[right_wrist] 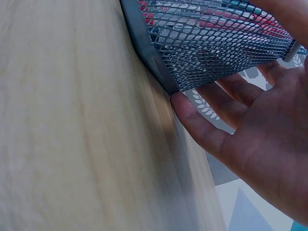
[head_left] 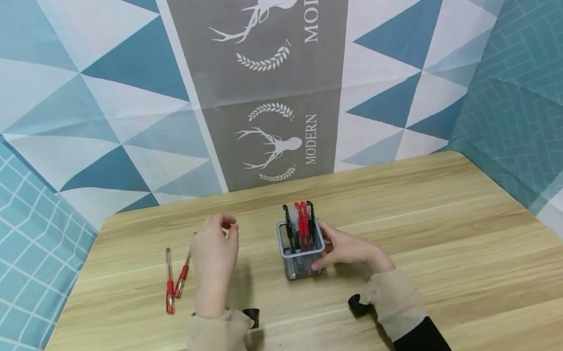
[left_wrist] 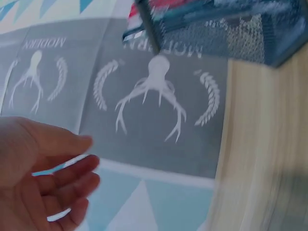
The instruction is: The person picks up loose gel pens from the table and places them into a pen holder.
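A mesh pen holder [head_left: 304, 265] stands upright on the table, with several red pens [head_left: 303, 224] and black pens [head_left: 289, 229] standing in it. My right hand [head_left: 349, 248] grips its right side. In the right wrist view, fingertips and thumb touch the holder's mesh wall [right_wrist: 207, 57]. To the left of the holder, my left hand [head_left: 216, 256] hovers over the table and holds nothing. The left wrist view shows its fingers [left_wrist: 72, 173] loosely bent and apart from the thumb. Two red-gripped pens [head_left: 169, 288] lie left of that hand, one partly hidden behind it.
The wooden table [head_left: 469, 244] ends at a patterned cloth backdrop [head_left: 266, 79] with deer heads printed on it. More cloth hangs along the left and right sides. A black strap piece [head_left: 358, 305] sticks out at each wrist.
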Demonstrator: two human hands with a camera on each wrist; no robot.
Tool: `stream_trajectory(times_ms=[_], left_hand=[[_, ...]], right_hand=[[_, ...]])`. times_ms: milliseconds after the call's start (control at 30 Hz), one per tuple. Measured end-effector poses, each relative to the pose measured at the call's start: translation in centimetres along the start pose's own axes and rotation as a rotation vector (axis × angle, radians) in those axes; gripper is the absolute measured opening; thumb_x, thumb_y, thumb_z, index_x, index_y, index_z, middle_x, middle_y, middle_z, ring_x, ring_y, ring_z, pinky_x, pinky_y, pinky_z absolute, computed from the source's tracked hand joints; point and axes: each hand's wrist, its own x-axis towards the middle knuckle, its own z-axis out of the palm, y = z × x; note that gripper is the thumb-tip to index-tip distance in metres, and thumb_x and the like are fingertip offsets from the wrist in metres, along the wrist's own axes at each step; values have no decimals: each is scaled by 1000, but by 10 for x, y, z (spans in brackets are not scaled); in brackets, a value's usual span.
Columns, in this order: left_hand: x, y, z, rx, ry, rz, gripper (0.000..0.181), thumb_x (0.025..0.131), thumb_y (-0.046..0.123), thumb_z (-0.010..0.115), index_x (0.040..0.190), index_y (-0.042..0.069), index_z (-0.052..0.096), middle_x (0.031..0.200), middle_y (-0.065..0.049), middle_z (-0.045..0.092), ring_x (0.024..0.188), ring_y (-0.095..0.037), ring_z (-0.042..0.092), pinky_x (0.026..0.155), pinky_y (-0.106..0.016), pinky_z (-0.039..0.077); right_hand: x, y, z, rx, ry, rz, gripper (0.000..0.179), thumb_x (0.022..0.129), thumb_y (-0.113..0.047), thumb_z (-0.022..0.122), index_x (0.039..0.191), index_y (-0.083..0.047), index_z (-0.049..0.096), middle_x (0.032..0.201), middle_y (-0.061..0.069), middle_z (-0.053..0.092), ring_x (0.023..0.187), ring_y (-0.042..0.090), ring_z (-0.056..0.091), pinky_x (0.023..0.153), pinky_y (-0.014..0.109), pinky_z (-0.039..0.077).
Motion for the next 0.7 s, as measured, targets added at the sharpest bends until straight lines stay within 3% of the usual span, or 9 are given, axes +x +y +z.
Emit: stream_trajectory(times_ms=[133,267,533,700], left_hand=[[-1,-11,-10,55,-118,-68,12,83,14,63,91,5,64,91,-12,64,70,-27,59,58,-40,47],[-1,-20,-16,91,-207,-82,17,83,16,62,95,4,63,97,-14,63,75,-28,59,62,-41,48],[-2,-35,-21,177,-197,-132,18,87,18,56,94,4,64,82,-12,65,60,-25,56,63,-46,45],[-3,-45,-26,203,-302,-227,18,88,18,52,89,4,63,82,-13,66,67,-30,60,61,-48,47]], right_hand=[[0,-1,1,-3,2,2,100,68,-6,77,143,-21,13,130,11,45,116,25,47,106,41,31],[0,-1,1,4,4,4,101,68,-5,77,143,-20,12,130,12,44,116,25,47,106,41,31],[0,1,1,8,-4,-1,103,69,-6,77,145,-21,8,131,12,42,115,25,48,104,40,34],[0,1,0,4,-6,-5,102,69,-6,77,144,-22,9,131,12,41,115,25,47,102,39,36]])
